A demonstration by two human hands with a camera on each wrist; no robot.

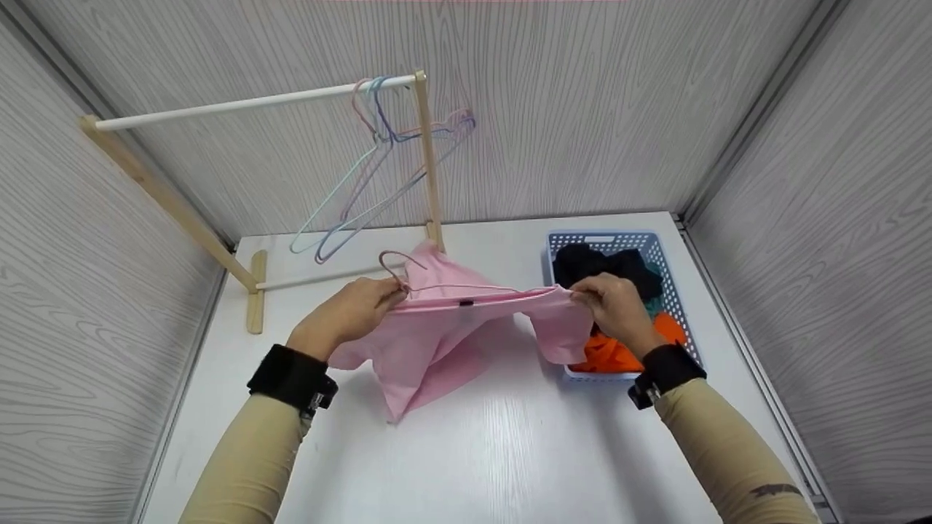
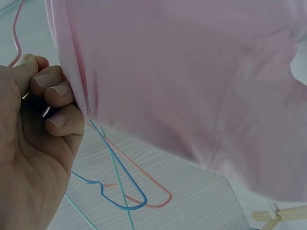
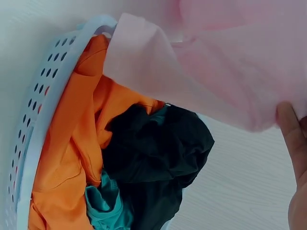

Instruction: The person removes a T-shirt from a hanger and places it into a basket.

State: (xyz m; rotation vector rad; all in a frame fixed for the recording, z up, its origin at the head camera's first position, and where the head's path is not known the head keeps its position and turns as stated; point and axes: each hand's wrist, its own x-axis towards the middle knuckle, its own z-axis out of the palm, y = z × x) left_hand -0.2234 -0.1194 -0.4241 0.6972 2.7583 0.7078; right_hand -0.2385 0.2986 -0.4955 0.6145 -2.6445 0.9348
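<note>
A: Where do we stand with the pink shirt (image 1: 437, 327)?

B: We hold it up above the table (image 1: 466, 451), stretched between both hands. Our left hand (image 1: 353, 309) pinches the collar edge together with the pink hanger (image 1: 408, 280); our right hand (image 1: 615, 306) pinches the other end of the neckline.

A: So the hanger is in?

B: Partly, we judge: its wire runs along the collar and its hook sticks out by our left hand. Seating the shoulders is left, and the shirt is not yet on the rack (image 1: 255, 103), where other hangers (image 1: 378, 167) hang.

A: Which way does it lie?

B: Its long axis runs left to right between our hands, with the body drooping toward the table. The basket (image 1: 681, 291) of clothes sits below our right hand.
</note>
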